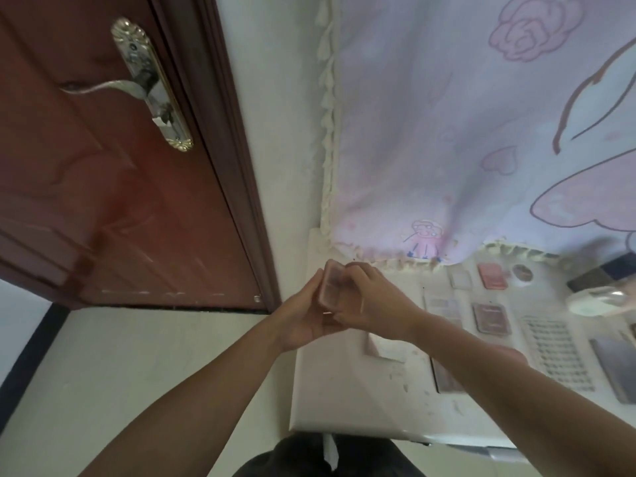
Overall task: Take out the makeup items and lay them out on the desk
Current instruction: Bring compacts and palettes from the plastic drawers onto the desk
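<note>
White worktop (344, 390) stands beside a red door (120, 201). Above its left edge, the left hand (303, 318) and right hand (375, 301) both clasp a small pink compact (332, 287); palettes (490, 318) lie to its right.

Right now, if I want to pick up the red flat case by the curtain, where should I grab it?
Pinch the red case by its two long edges, coming straight down from above. It lies flat on the desk, so only the edges offer a hold.
</note>
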Demonstrator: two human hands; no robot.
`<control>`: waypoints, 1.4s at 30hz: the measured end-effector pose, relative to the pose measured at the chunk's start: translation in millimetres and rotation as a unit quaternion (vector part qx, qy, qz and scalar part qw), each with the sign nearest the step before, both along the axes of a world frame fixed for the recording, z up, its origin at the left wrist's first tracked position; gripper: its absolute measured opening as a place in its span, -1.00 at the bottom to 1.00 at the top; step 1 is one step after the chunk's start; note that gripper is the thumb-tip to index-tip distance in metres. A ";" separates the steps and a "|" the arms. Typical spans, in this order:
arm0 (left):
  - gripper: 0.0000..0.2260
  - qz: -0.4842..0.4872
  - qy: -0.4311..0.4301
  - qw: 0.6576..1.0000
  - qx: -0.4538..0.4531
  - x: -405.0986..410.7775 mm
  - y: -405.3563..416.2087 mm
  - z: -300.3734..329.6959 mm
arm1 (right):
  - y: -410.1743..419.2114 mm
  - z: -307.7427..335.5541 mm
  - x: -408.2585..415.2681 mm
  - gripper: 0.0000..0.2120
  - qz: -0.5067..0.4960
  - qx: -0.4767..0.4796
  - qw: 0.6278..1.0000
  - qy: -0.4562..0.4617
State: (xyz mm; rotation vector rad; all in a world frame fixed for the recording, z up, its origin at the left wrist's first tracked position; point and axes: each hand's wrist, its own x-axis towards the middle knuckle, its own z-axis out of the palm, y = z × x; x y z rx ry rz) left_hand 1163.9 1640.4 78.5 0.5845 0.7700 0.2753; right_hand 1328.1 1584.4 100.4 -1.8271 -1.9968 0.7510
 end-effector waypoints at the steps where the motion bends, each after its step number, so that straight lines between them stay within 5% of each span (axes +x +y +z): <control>1: -0.50 0.004 -0.026 0.999 -0.021 6.1 0.4 1.9 | 1.0 5.5 2.8 -0.36 -0.009 0.002 1.000 0.009; 10: -0.46 0.045 -0.118 0.984 -0.129 28.4 0.7 0.2 | 16.6 34.9 40.0 -0.69 -0.036 -0.127 0.977 0.168; 12: -0.42 0.030 -0.130 0.979 -0.153 24.4 4.3 -2.7 | 27.1 42.8 53.6 -0.85 -0.075 -0.170 0.938 0.294; 14: -0.42 0.017 -0.142 0.975 -0.169 22.6 6.1 -3.6 | 37.0 47.2 68.5 -0.80 -0.136 -0.205 0.874 0.419; 18: -0.43 0.039 -0.160 0.971 -0.174 26.7 15.5 -5.2 | 43.7 26.5 76.5 -0.85 -0.194 -0.211 0.819 0.498; 23: -0.59 0.134 -0.082 0.978 -0.138 31.5 31.2 -19.4 | 63.8 -8.5 64.0 -0.81 -0.281 -0.165 0.846 0.421; 31: -0.77 0.216 0.010 0.966 -0.140 26.2 50.7 -48.1 | 95.8 -50.9 48.8 -0.88 -0.263 -0.170 0.894 0.321; 35: -0.81 0.194 0.151 0.969 0.036 28.0 53.8 -54.4 | 99.6 -67.1 52.7 -0.83 -0.286 -0.153 0.907 0.268; 42: -0.80 0.075 0.327 0.899 0.282 37.7 56.5 -50.1 | 117.3 -74.0 55.7 -0.80 -0.261 -0.122 0.945 0.156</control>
